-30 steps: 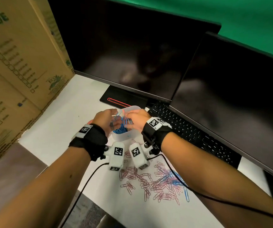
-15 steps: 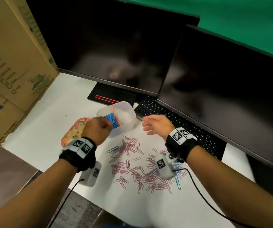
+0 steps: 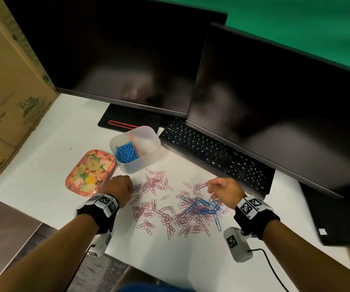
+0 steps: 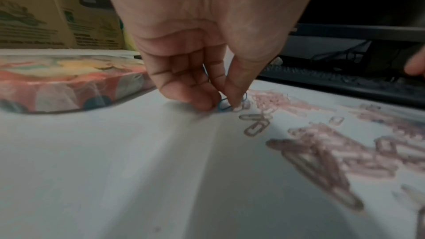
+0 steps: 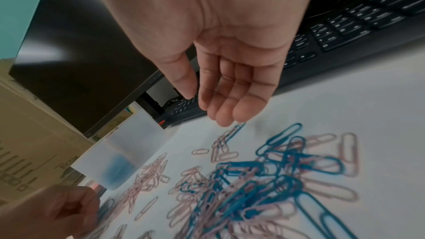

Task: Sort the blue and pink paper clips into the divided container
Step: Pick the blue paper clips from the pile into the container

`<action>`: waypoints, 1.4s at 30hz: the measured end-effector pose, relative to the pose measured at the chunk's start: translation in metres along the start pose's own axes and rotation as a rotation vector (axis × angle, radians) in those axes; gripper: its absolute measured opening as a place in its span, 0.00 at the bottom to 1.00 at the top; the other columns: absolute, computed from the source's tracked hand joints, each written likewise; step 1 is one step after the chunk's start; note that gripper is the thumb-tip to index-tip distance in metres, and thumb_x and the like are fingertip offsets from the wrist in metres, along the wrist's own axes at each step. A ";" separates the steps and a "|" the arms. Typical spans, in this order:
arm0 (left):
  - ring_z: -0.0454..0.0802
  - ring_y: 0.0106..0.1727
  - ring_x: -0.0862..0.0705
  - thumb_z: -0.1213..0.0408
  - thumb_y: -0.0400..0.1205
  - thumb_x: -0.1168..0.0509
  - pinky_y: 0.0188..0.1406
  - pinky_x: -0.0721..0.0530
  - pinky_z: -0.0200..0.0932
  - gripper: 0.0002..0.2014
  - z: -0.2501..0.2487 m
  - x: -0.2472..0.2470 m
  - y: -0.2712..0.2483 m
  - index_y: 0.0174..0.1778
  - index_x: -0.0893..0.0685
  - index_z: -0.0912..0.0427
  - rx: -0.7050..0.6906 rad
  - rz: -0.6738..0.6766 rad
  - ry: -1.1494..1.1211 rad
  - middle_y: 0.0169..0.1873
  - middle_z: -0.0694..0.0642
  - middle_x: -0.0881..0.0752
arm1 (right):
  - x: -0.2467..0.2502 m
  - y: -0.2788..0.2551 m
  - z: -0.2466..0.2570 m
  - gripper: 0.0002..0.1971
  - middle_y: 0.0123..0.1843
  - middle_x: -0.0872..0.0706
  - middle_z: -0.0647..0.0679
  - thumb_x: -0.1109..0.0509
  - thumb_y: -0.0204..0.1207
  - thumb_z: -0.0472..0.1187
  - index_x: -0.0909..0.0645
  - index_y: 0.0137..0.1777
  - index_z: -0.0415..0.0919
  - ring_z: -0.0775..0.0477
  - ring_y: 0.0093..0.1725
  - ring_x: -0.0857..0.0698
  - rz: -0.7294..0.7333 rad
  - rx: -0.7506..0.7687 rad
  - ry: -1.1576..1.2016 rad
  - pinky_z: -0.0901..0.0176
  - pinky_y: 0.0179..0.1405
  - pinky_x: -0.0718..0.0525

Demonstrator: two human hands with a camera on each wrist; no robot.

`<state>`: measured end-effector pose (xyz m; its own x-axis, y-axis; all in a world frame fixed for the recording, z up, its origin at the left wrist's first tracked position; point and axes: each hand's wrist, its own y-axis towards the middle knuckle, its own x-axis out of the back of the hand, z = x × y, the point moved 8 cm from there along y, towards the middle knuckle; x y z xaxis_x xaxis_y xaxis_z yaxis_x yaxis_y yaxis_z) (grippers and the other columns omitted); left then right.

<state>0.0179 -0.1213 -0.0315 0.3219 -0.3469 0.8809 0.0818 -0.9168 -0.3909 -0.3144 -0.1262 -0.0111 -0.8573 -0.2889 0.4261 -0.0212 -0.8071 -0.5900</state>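
A translucent divided container (image 3: 146, 153) stands behind the clip pile; its left compartment holds several blue paper clips (image 3: 125, 153), its right one looks bare. Pink paper clips (image 3: 155, 182) lie scattered on the white sheet, with a tangle of blue clips (image 3: 199, 206) among them at the right. My left hand (image 3: 120, 189) is down at the pile's left edge, thumb and fingers pinching a blue paper clip (image 4: 224, 104) on the sheet. My right hand (image 3: 222, 191) hovers over the pile's right side, fingers (image 5: 230, 101) relaxed and holding nothing.
A flowered tin lid (image 3: 89, 173) lies left of the container. A black keyboard (image 3: 216, 152) and two dark monitors (image 3: 115, 55) close off the back and right. Cardboard boxes (image 3: 5, 85) stand at the left. The white sheet's front edge (image 3: 148, 268) is near my arms.
Both hands left the container and came down toward me to the pile. The left hand now pinches a blue clip; the right has opened over the right side.
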 end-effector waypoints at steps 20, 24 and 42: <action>0.58 0.52 0.15 0.63 0.76 0.27 0.53 0.16 0.49 0.12 -0.024 0.100 0.003 0.54 0.14 0.57 0.065 -0.467 -0.420 0.57 0.59 0.19 | 0.010 -0.003 -0.027 0.10 0.46 0.11 0.46 0.34 0.76 0.36 0.15 0.44 0.52 0.45 0.41 0.14 -0.060 0.020 -0.088 0.50 0.43 0.13; 0.42 0.34 0.18 0.62 0.77 0.29 0.42 0.17 0.41 0.05 -0.096 0.040 -0.022 0.43 0.16 0.48 -0.260 -0.201 -0.362 0.41 0.46 0.17 | 0.016 -0.011 -0.035 0.15 0.52 0.15 0.51 0.37 0.76 0.35 0.17 0.57 0.50 0.47 0.52 0.16 -0.137 0.039 -0.450 0.61 0.50 0.18; 0.57 0.53 0.14 0.65 0.78 0.36 0.51 0.14 0.47 0.10 -0.137 -0.078 -0.020 0.52 0.13 0.58 -0.177 0.213 0.089 0.52 0.58 0.12 | -0.022 -0.020 -0.043 0.05 0.48 0.20 0.50 0.37 0.79 0.43 0.18 0.46 0.48 0.46 0.49 0.19 -0.053 0.323 -0.686 0.57 0.48 0.19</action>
<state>-0.1382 -0.1035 -0.0558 0.2298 -0.5439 0.8071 -0.1470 -0.8392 -0.5236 -0.3172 -0.0817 -0.0385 -0.3447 -0.4156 0.8417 0.1889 -0.9090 -0.3715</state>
